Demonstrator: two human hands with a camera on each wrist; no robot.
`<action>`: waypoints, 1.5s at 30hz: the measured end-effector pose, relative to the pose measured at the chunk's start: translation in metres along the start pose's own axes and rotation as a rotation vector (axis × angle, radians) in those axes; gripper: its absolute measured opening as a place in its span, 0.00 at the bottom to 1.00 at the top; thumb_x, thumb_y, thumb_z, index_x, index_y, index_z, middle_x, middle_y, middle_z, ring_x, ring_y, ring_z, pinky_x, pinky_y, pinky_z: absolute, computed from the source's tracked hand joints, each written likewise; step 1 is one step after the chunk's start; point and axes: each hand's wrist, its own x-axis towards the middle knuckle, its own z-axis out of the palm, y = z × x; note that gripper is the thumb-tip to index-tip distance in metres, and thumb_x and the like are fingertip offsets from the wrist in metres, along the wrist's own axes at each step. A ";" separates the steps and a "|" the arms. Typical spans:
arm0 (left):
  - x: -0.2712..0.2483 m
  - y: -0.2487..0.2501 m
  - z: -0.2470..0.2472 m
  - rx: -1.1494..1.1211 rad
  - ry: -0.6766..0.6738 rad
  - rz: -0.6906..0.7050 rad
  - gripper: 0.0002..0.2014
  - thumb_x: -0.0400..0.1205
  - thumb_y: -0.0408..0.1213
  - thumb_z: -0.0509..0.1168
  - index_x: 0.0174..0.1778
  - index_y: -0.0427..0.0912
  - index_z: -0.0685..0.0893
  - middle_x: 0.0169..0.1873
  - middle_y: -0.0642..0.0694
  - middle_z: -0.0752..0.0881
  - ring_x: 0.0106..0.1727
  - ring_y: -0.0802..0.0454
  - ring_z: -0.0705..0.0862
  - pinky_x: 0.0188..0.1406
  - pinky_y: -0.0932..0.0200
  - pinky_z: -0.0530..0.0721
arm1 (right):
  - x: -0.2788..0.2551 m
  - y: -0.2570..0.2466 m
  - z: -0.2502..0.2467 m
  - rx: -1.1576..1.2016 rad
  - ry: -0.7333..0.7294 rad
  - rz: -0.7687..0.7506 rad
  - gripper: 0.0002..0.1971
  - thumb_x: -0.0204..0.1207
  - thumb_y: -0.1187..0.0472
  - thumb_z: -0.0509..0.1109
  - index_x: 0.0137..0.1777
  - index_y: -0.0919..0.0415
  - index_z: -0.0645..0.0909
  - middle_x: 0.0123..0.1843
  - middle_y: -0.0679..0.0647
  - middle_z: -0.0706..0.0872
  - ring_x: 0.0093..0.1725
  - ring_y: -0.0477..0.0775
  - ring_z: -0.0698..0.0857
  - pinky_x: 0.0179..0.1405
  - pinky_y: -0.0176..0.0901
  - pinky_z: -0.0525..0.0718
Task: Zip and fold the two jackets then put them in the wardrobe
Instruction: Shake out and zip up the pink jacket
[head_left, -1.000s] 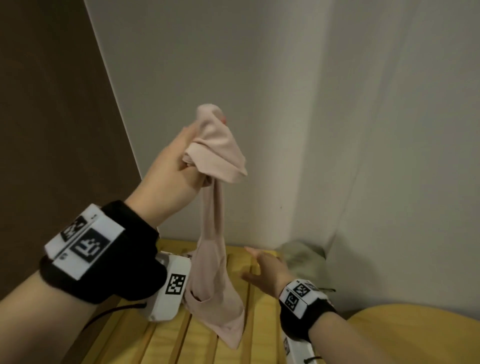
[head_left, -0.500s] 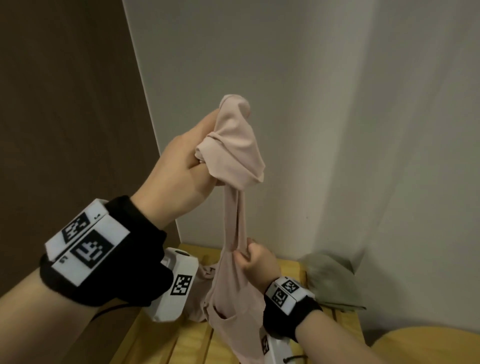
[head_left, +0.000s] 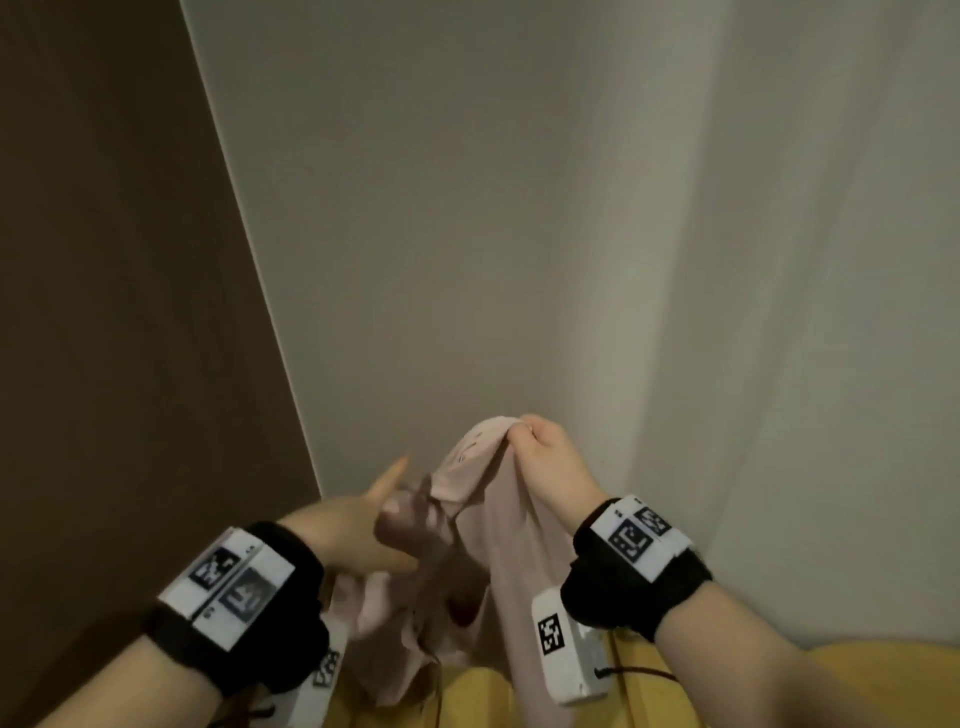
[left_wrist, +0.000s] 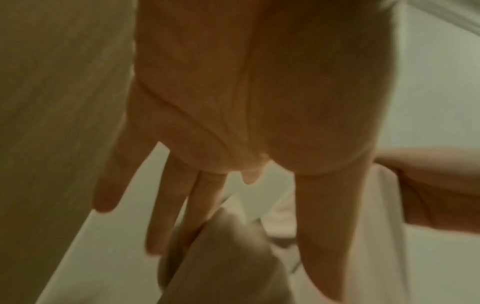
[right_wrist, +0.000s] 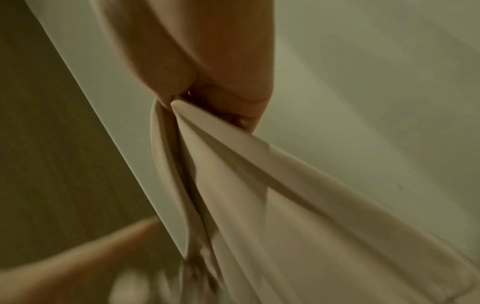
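Observation:
A pale pink jacket (head_left: 506, 561) hangs bunched between my hands, low in the head view. My right hand (head_left: 519, 432) pinches a fold at its top edge and holds it up; in the right wrist view the fingers (right_wrist: 166, 74) clamp two layers of the jacket (right_wrist: 285, 205). My left hand (head_left: 397, 512) is beside the jacket's left side with its fingers (left_wrist: 168, 205) straight and spread, holding nothing. A bunch of the jacket (left_wrist: 223, 251) lies just past those fingers. No second jacket is in view.
A yellow wooden surface (head_left: 883, 680) shows along the bottom edge under the jacket. White walls (head_left: 519, 234) meet in a corner behind it, and a dark brown panel (head_left: 104, 312) stands to the left.
My left hand has let go of the jacket's top and dropped with fingers spread. My right hand has taken hold of the fabric and lifted it. The green jacket has left the view.

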 end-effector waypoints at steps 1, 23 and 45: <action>0.004 0.003 0.008 -0.031 -0.009 0.017 0.54 0.74 0.57 0.69 0.80 0.58 0.31 0.65 0.49 0.82 0.63 0.52 0.81 0.61 0.63 0.77 | 0.002 -0.009 -0.004 0.033 0.020 -0.019 0.12 0.81 0.63 0.57 0.36 0.63 0.74 0.34 0.59 0.75 0.38 0.53 0.74 0.39 0.46 0.70; 0.048 0.115 -0.029 -0.704 0.694 0.441 0.13 0.83 0.33 0.56 0.60 0.46 0.81 0.55 0.52 0.83 0.55 0.56 0.78 0.48 0.64 0.73 | -0.012 -0.015 -0.089 0.179 -0.176 -0.173 0.15 0.77 0.59 0.69 0.61 0.42 0.75 0.62 0.36 0.79 0.68 0.38 0.76 0.71 0.34 0.71; 0.016 0.121 -0.055 -0.292 0.703 0.383 0.05 0.85 0.36 0.50 0.55 0.47 0.66 0.48 0.39 0.82 0.49 0.39 0.81 0.41 0.51 0.73 | -0.021 0.010 -0.104 0.044 0.040 0.014 0.19 0.81 0.70 0.50 0.46 0.68 0.86 0.41 0.69 0.86 0.39 0.60 0.84 0.41 0.45 0.86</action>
